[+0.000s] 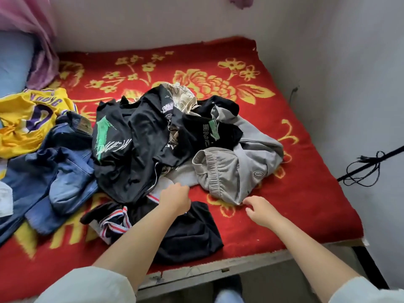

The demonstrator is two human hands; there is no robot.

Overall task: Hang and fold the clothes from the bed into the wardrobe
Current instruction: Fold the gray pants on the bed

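Red floral bed (pixel 295 193) bears a clothes pile (pixel 153 138).

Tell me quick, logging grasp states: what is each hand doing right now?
Left hand: fingers curled over the clothes pile; a grip cannot be told.
Right hand: open, loosely curled, holding nothing, beside the grey shorts.

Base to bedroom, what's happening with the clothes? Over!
Left hand at the pile's near edge, grip unclear. Right hand open, beside grey shorts. Clothes pile unsorted on bed. Nothing in the way.
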